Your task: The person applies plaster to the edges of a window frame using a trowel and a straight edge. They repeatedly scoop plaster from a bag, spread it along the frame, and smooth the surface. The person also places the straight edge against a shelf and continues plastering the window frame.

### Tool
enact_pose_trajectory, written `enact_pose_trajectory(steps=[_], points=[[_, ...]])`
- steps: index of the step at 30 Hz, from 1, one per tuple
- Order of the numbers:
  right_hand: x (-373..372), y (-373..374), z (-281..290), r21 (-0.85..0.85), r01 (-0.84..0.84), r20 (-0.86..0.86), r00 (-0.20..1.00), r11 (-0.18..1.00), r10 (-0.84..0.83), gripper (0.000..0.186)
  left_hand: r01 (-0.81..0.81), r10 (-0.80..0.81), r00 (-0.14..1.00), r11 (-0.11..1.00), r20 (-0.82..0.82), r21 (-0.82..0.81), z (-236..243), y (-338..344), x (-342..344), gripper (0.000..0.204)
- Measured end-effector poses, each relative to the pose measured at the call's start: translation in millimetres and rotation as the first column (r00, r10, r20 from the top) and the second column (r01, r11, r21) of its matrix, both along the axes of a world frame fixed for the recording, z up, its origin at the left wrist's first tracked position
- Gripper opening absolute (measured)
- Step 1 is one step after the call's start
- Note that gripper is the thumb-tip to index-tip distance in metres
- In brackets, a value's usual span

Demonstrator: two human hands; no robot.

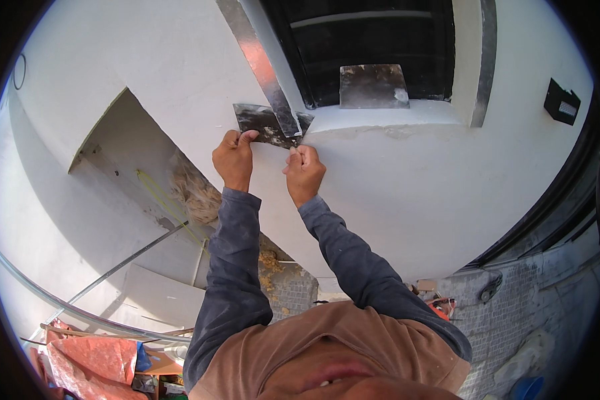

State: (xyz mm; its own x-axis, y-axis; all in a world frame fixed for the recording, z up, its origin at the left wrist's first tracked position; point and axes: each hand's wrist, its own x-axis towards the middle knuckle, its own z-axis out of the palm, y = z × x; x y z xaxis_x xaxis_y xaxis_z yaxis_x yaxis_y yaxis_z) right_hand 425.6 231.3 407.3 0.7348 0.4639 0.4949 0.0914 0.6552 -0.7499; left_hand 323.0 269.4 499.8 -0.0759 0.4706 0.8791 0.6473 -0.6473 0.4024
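Note:
A dark, stained metal plate (260,121) lies against the white wall just left of the window sill. My left hand (235,160) grips its lower left part with thumb and curled fingers. My right hand (305,173) is closed at its lower right edge, the fingertips partly hidden. A long shiny strip (257,53) runs down beside the window, its lower end overlapping the plate. A second, squarish metal plate (372,85) stands on the sill (380,115) against the dark window (373,33).
A shiny strip (485,60) edges the window's right side. A black box (559,102) is on the right wall. At left are an opening (113,153) with fibrous material (193,190), metal rails (133,253) and red sheeting (90,357). Paving (507,313) with assorted items lies below.

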Motion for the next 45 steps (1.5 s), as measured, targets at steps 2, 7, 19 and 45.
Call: enact_pose_trajectory(steps=[2, 7, 19, 45], points=[[-1, 1, 1, 0.004, -0.001, -0.004, 1.000, 1.000, 0.001, 0.012, 0.007, -0.007, 1.000, 1.000, 0.001, 0.005, 1, 0, 0, 0.045], [-5, 3, 7, 0.023, -0.021, -0.027, 0.999, 1.000, 0.022, 0.012, 0.023, -0.022, 0.999, 0.999, 0.026, -0.022, 5, 2, -3, 0.046], [-29, 17, 29, 0.127, -0.166, -0.182, 0.965, 0.978, 0.188, 0.014, 0.127, -0.106, 0.986, 0.978, 0.130, -0.166, 16, 23, -34, 0.045], [17, -92, -2, -0.279, -0.641, 0.217, 0.683, 0.715, 0.697, 0.025, 0.696, -0.560, 0.713, 0.636, 0.421, -0.332, -84, -28, -97, 0.043]])
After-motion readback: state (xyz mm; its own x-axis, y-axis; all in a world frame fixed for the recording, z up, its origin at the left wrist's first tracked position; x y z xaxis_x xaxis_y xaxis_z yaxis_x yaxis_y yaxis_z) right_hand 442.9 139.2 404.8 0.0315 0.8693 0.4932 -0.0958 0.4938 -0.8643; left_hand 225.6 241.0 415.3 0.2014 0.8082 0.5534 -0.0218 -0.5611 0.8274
